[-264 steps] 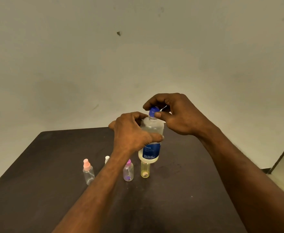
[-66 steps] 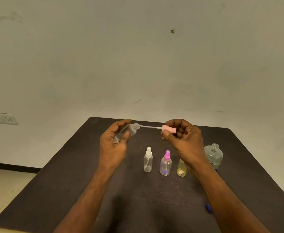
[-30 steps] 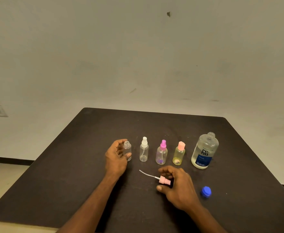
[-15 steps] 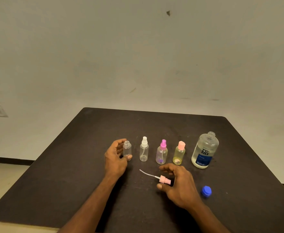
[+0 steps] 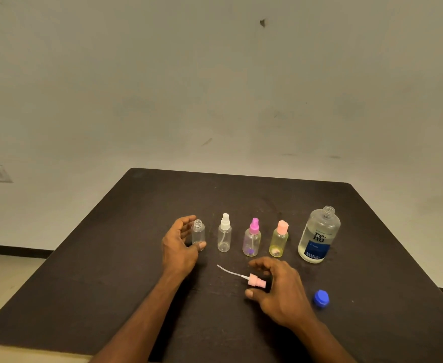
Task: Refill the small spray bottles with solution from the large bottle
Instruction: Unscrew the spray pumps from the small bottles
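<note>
Since half a second ago almost nothing has shifted: the right hand (image 5: 280, 292) has loosened a little around the pink spray head (image 5: 256, 280), and everything else sits as it did. At the left, the left hand (image 5: 179, 244) curls loosely around the uncapped small clear bottle (image 5: 198, 233), which stands upright on the dark table (image 5: 110, 271); the thumb tip touches the bottle near its base while the fingers arc behind it, so the grip is light and half open. Next in the row stand the white-capped spray bottle (image 5: 224, 235), the magenta-capped spray bottle (image 5: 252, 241) and the yellowish bottle with a peach cap (image 5: 279, 242), each upright and apart from its neighbours. In front of them the pink spray head lies on its side, its thin dip tube pointing left toward the left hand; the right hand's fingers are spread and curved over it, thumb on the near side, and whether they touch it I cannot tell. Farther right, the large bottle (image 5: 319, 235) stands open-necked, holding clear solution, and its blue cap (image 5: 321, 298) lies on the table near the right wrist.
</note>
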